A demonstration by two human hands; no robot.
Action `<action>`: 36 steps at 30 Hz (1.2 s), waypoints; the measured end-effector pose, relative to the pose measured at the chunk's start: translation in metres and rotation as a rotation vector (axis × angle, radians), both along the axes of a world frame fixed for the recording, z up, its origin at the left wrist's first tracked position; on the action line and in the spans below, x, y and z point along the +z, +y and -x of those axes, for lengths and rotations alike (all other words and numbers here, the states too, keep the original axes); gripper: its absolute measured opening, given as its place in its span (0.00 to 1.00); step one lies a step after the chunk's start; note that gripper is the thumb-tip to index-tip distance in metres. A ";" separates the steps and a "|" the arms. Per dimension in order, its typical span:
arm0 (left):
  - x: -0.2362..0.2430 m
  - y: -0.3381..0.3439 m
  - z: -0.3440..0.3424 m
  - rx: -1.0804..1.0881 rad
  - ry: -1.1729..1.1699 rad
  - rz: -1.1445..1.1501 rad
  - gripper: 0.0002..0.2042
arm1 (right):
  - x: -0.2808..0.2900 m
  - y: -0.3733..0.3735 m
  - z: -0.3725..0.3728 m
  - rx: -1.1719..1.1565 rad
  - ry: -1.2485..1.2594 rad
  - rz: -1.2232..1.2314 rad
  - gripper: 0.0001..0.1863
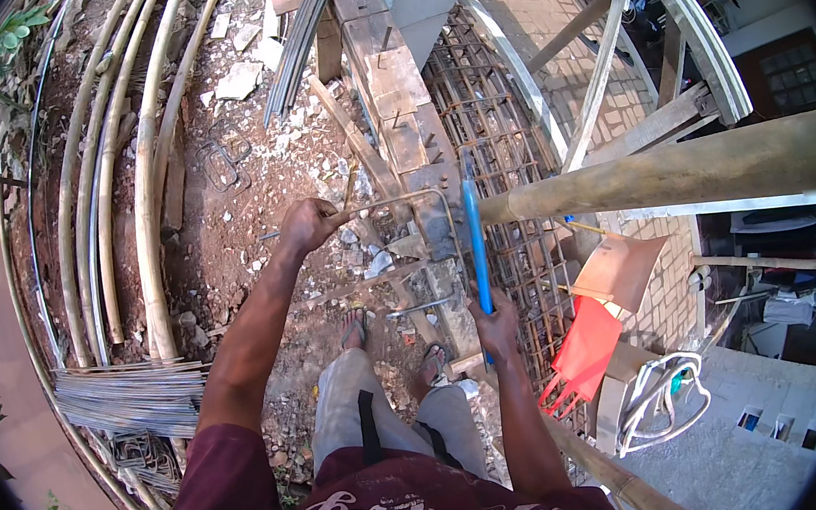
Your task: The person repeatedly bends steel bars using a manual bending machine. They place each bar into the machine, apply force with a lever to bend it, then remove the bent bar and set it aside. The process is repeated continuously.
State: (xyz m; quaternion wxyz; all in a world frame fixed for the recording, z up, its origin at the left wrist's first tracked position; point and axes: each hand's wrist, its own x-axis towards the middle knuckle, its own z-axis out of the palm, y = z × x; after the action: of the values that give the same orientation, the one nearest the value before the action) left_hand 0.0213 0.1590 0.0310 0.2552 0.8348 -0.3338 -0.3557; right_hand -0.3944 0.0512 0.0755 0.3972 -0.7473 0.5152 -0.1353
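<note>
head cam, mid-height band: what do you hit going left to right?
Bamboo poles → left hand holding the bent steel rod → blue lever, its lower end gripped by the right hand → rebar cage → thick round pole.

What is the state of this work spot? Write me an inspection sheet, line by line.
Surface: bare red earth strewn with stone chips.
Job's things: thin steel rod bent into a partial rectangle on a wooden bench; blue bar standing upright against it.
Clutter: bundle of cut rods, long bamboo poles, finished wire loops, rebar cage.
Grippers: left hand grips the rod's end; right hand grips the blue bar's lower end.
Cables: coiled white hose at lower right.
Surroundings: thick timber pole, red cloth, paved brick yard.
</note>
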 end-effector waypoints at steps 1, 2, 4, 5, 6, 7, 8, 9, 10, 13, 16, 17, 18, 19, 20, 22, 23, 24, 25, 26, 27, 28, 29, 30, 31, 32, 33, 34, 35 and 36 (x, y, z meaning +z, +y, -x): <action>-0.001 0.000 -0.001 -0.001 -0.017 -0.051 0.26 | 0.008 0.002 0.007 0.025 0.019 0.004 0.17; -0.002 0.000 0.000 0.044 0.002 -0.054 0.25 | 0.018 0.002 0.017 0.052 0.035 0.009 0.17; -0.002 0.001 0.000 0.019 -0.044 -0.012 0.26 | 0.036 0.001 0.040 0.102 -0.032 0.005 0.17; -0.001 0.002 0.001 0.006 -0.067 -0.027 0.27 | 0.044 -0.002 0.052 0.040 0.057 -0.111 0.16; 0.000 0.002 0.002 0.009 -0.117 -0.021 0.29 | 0.052 -0.007 0.064 -0.008 0.136 -0.218 0.16; 0.001 0.001 0.003 0.002 -0.109 -0.006 0.29 | 0.060 -0.014 0.077 -0.064 0.257 -0.343 0.17; 0.003 0.001 0.003 -0.001 -0.118 -0.015 0.29 | 0.064 -0.025 0.087 -0.059 0.270 -0.224 0.21; 0.005 0.000 0.004 -0.002 -0.127 -0.024 0.30 | 0.069 -0.037 0.098 -0.057 0.360 -0.207 0.23; 0.007 0.000 0.005 0.057 -0.085 -0.044 0.30 | 0.073 -0.051 0.109 -0.048 0.452 -0.191 0.25; 0.011 -0.001 0.008 0.080 -0.112 -0.125 0.31 | 0.074 -0.095 0.136 0.087 0.463 -0.161 0.30; 0.008 -0.001 0.011 0.134 -0.106 -0.133 0.33 | 0.058 -0.154 0.152 0.254 0.544 -0.221 0.32; 0.007 -0.001 0.011 0.171 -0.100 -0.085 0.34 | 0.052 -0.173 0.154 0.311 0.551 -0.202 0.32; 0.005 0.000 0.013 0.162 -0.159 -0.056 0.29 | 0.047 -0.191 0.154 0.361 0.581 -0.183 0.32; 0.003 0.001 0.014 0.153 -0.219 -0.021 0.26 | 0.041 -0.209 0.150 0.403 0.617 -0.144 0.33; 0.002 0.001 0.015 0.171 -0.203 -0.010 0.26 | 0.039 -0.225 0.145 0.452 0.614 -0.168 0.32; 0.001 0.002 0.017 0.171 -0.229 0.016 0.26 | 0.035 -0.255 0.129 0.526 0.634 -0.224 0.33; 0.000 0.002 0.018 0.168 -0.213 -0.004 0.26 | 0.033 -0.265 0.122 0.540 0.651 -0.191 0.33; 0.000 0.002 0.019 0.175 -0.216 0.004 0.26 | 0.033 -0.277 0.115 0.564 0.665 -0.205 0.34; 0.000 0.002 0.019 0.188 -0.225 0.019 0.26 | 0.030 -0.282 0.111 0.587 0.677 -0.221 0.34; 0.000 0.003 0.020 0.191 -0.220 -0.006 0.26 | 0.025 -0.283 0.110 0.608 0.685 -0.213 0.35; 0.000 0.003 0.020 0.196 -0.221 -0.020 0.26 | 0.021 -0.283 0.111 0.624 0.692 -0.208 0.35; -0.001 0.004 0.020 0.198 -0.237 0.005 0.26 | 0.015 -0.278 0.114 0.595 0.702 -0.119 0.36; -0.001 0.004 0.019 0.213 -0.219 0.000 0.26 | 0.009 -0.274 0.118 0.608 0.678 -0.158 0.37; -0.001 0.003 0.018 0.225 -0.212 0.030 0.26 | 0.003 -0.263 0.127 0.580 0.665 -0.126 0.37; 0.000 0.002 0.019 0.236 -0.206 0.062 0.26 | -0.002 -0.254 0.133 0.565 0.701 -0.155 0.38; 0.002 0.001 0.019 0.239 -0.219 0.011 0.26 | -0.004 -0.252 0.138 0.554 0.707 -0.073 0.40; 0.006 -0.001 0.022 0.244 -0.233 -0.045 0.26 | -0.006 -0.246 0.142 0.517 0.659 -0.010 0.40; 0.010 -0.002 0.029 0.256 -0.267 -0.105 0.27 | -0.005 -0.243 0.144 0.499 0.648 -0.018 0.40; 0.014 -0.002 0.043 0.267 -0.416 -0.034 0.27 | -0.005 -0.239 0.145 0.480 0.608 -0.016 0.40; 0.018 -0.004 0.063 0.292 -0.589 0.047 0.28 | -0.005 -0.236 0.145 0.479 0.580 0.017 0.40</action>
State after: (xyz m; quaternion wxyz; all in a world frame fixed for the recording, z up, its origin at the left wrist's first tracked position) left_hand -0.0413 0.1554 0.0486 0.2150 0.9348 -0.2782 -0.0510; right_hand -0.5394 -0.1852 0.0709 0.2490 -0.8571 0.4157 0.1748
